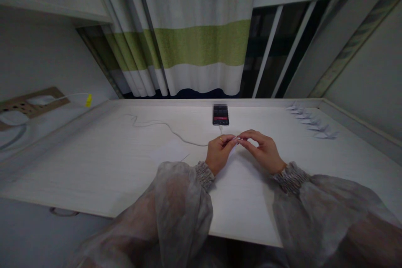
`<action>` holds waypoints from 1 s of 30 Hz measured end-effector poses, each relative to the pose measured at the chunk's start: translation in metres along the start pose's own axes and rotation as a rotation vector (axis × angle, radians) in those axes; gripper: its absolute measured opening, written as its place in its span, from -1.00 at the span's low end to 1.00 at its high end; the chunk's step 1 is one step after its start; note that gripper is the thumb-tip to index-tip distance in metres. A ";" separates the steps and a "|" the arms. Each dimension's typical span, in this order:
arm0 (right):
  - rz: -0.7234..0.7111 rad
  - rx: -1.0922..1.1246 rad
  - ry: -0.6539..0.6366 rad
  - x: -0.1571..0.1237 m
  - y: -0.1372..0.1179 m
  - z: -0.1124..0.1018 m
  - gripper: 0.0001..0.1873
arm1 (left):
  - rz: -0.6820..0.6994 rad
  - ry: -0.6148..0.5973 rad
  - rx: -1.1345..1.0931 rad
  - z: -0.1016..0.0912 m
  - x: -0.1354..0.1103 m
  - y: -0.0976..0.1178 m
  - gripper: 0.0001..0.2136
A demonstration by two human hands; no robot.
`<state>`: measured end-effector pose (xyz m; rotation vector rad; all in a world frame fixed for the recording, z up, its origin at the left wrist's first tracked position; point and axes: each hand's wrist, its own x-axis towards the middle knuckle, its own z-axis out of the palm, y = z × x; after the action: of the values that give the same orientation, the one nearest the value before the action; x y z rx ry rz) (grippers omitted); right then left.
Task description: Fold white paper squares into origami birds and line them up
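Note:
My left hand (219, 150) and my right hand (263, 148) meet over the middle of the white desk (94, 163). Both pinch a small white folded piece of paper (236, 139) between fingertips and thumbs. A ring shows on a finger of my left hand. Sheer grey sleeves cover both my forearms. A white paper sheet (169, 150) lies flat on the desk just left of my left hand.
A phone (220, 114) lies beyond my hands, with a white cable (163, 125) running left across the desk. Several small folded paper figures (310, 121) line the far right. A striped curtain (201, 46) hangs behind; a socket panel (29, 104) is on the left wall.

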<state>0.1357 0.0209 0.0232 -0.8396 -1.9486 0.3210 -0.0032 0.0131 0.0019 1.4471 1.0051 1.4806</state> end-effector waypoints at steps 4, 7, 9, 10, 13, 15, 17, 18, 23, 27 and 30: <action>-0.001 0.036 0.021 0.000 0.002 0.002 -0.91 | -0.032 -0.020 -0.068 0.001 0.000 -0.001 -0.81; -0.068 -0.049 0.038 -0.001 0.003 0.001 -0.90 | -0.061 -0.043 -0.111 0.002 0.001 -0.002 -0.81; -0.095 -0.094 0.052 -0.001 0.003 0.000 -0.90 | -0.068 -0.046 -0.113 0.002 0.001 -0.002 -0.81; -0.099 -0.108 0.055 -0.001 0.002 0.000 -0.90 | -0.066 -0.040 -0.112 0.002 0.001 -0.002 -0.81; -0.102 -0.135 0.061 -0.002 0.001 0.000 -0.91 | -0.063 -0.020 -0.127 0.002 0.000 -0.001 -0.83; -0.109 -0.157 0.074 -0.002 -0.001 0.001 -0.92 | -0.064 -0.016 -0.138 0.002 0.000 -0.001 -0.83; -0.108 -0.184 0.089 -0.003 -0.003 0.002 -0.92 | -0.058 -0.009 -0.130 0.002 0.001 -0.002 -0.83; -0.109 -0.201 0.093 -0.003 -0.004 0.003 -0.92 | -0.053 -0.002 -0.121 0.002 0.001 -0.003 -0.82; -0.117 -0.256 0.082 -0.004 -0.006 0.003 -0.91 | -0.020 0.009 -0.050 0.000 0.001 -0.001 -0.83; -0.076 -0.219 0.066 -0.004 -0.005 0.003 -0.90 | -0.013 0.017 -0.051 0.000 0.001 0.003 -0.84; -0.057 -0.198 0.047 -0.004 -0.004 0.003 -0.89 | -0.017 0.011 -0.064 0.000 0.001 0.002 -0.84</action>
<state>0.1329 0.0157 0.0216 -0.9080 -1.9785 0.0738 -0.0028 0.0133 0.0040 1.3830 0.9655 1.4970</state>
